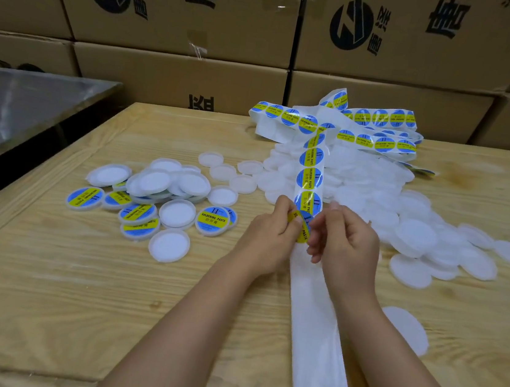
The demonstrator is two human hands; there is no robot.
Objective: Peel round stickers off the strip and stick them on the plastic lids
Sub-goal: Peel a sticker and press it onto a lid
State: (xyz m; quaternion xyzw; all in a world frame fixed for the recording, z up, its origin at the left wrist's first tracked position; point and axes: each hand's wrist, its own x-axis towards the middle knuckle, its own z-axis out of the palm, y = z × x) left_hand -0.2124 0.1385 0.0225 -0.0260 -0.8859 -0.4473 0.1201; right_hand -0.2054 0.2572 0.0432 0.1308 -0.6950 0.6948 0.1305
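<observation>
Left hand [274, 231] pinches the edge of a blue-and-yellow round sticker [303, 231]. The right hand [346, 236], fingers curled, appears to grip the strip [310, 177] just beside it, above the wooden counter [44, 280]. The strip runs from a tangled heap at the far side down to the hands, and its spent backing [321, 346] trails toward the near edge. Labelled lids [138, 214] lie to the left, a large heap of bare lids [409, 234] to the right. The peel looks best done slowly, with the backing bent sharply away so the sticker lifts flat and uncreased, touched only at its rim to keep the glue clean. A bare lid should be within reach before the sticker comes free. Cardboard boxes [186, 8] stand behind.
</observation>
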